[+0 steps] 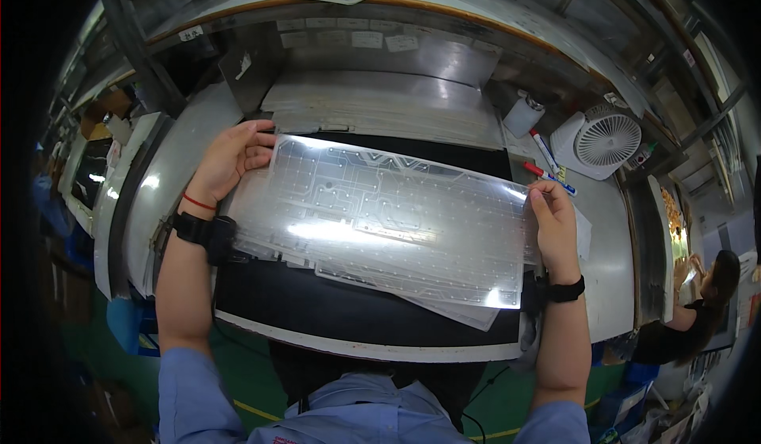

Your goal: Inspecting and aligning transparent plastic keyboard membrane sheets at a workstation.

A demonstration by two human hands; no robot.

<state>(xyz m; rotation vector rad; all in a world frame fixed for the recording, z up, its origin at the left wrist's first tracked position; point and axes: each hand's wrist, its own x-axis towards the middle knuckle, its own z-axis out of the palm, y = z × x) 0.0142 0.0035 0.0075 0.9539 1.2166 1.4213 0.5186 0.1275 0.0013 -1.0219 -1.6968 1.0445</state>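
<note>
A clear plastic sheet (pixel 444 222) printed with fine circuit-like lines and dots spans the space between my hands, its surface glaring in places. My right hand (pixel 555 218) pinches its upper right corner between thumb and fingers. At the upper left corner, my left hand (pixel 234 158) has its curled fingers on the sheet's edge; the thumb's grip is partly hidden. Beneath lies a stack of similar sheets (pixel 468 315), loosely fanned, on a black mat (pixel 293 305).
Behind the mat, flat metallic-looking sheets (pixel 372 95) lie stacked against a metal panel. To the right are a white fan (pixel 598 143), a white bottle (pixel 523 115) and a red-capped marker (pixel 539 172). A shelf (pixel 380 1) crosses above. A person (pixel 690 325) works at far right.
</note>
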